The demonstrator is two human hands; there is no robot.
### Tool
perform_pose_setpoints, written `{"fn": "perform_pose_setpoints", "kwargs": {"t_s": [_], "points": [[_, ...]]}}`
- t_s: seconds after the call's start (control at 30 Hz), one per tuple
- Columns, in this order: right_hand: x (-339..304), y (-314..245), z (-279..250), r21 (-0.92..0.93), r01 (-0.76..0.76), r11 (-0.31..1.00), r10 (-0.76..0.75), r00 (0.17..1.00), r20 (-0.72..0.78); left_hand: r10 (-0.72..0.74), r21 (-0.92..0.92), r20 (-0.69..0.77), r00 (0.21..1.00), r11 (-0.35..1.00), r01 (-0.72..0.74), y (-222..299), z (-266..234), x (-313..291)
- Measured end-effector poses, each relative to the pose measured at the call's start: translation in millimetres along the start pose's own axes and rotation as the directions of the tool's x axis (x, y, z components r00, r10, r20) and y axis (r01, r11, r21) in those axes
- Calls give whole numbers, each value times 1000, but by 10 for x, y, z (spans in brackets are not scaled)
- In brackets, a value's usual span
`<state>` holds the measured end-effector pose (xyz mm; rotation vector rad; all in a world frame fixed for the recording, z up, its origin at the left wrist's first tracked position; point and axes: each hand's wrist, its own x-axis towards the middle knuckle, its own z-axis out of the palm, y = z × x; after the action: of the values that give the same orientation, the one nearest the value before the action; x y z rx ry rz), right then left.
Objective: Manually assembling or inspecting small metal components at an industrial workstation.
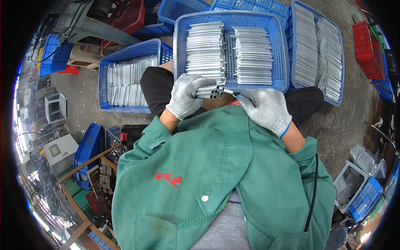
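Note:
Both my hands wear grey-white knitted gloves. My left hand [183, 96] is closed around a small bundle of silvery metal tubes [206, 91], their hollow ends turned to the right. Close to those ends, my right hand [267, 110] is closed in a pinch, thumb and fingers together. One tube sticks out of the bundle toward its fingertips, where a small blue and metal bit shows; its kind is too small to tell. Just beyond my hands, a blue plastic crate [178, 46] holds two stacks of similar tubes [206, 50], [253, 54].
More tubes fill a blue crate [102, 85] on the left and another blue crate [339, 62] on the right. Red crates [366, 48] stand at far right. A machine frame [93, 29] rises at far left. Nearer left are a grey box [60, 150] and a wooden frame [68, 189].

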<state>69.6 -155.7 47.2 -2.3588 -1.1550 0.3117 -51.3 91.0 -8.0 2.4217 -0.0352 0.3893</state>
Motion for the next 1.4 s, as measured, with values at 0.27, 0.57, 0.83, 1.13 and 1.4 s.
{"fn": "perform_pose_setpoints", "kwargs": {"t_s": [0.27, 0.57, 0.83, 1.13, 1.4], "points": [[100, 6, -88, 56, -131, 990, 128, 990, 58, 24, -46, -21, 999, 999, -25, -61, 18, -11], [86, -29, -45, 116, -159, 980, 145, 982, 120, -15, -35, -32, 999, 999, 14, -112, 76, -44], [35, 174, 223, 69, -200, 977, 201, 979, -15, -380, 212, 133, 915, 913, 348, -445, 305, 165], [-51, 180, 284, 40, -237, 971, 237, 971, 17, -357, 510, 93, 930, 819, 263, -1046, 637, 79], [4, 61, 79, 74, -237, 969, 236, 972, 18, -336, 282, 219, 916, 921, 270, -449, 112, 202]]}}
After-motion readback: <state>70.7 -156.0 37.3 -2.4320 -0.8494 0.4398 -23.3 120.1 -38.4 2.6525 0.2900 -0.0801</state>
